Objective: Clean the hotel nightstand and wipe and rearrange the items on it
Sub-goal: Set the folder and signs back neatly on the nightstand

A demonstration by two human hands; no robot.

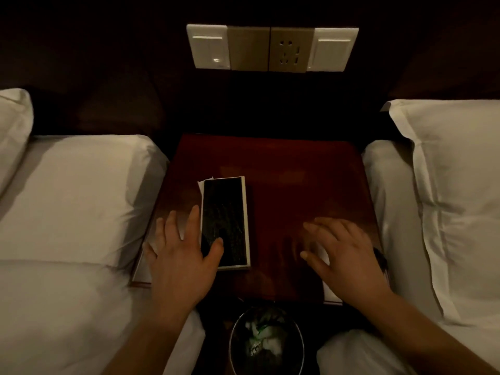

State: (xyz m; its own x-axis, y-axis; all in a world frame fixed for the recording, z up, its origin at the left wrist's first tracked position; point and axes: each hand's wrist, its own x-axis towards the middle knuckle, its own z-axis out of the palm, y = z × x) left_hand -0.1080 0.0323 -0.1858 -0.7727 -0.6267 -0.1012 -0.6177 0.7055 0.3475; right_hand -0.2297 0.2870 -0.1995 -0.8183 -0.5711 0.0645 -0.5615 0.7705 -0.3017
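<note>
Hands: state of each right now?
Left hand: open, fingers spread, thumb on the black-topped box.
Right hand: open, fingers spread flat over the nightstand.

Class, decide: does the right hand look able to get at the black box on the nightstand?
Probably yes. Only nightstand surface shows between the right hand and the black box; the left hand touches just its near left corner.
</note>
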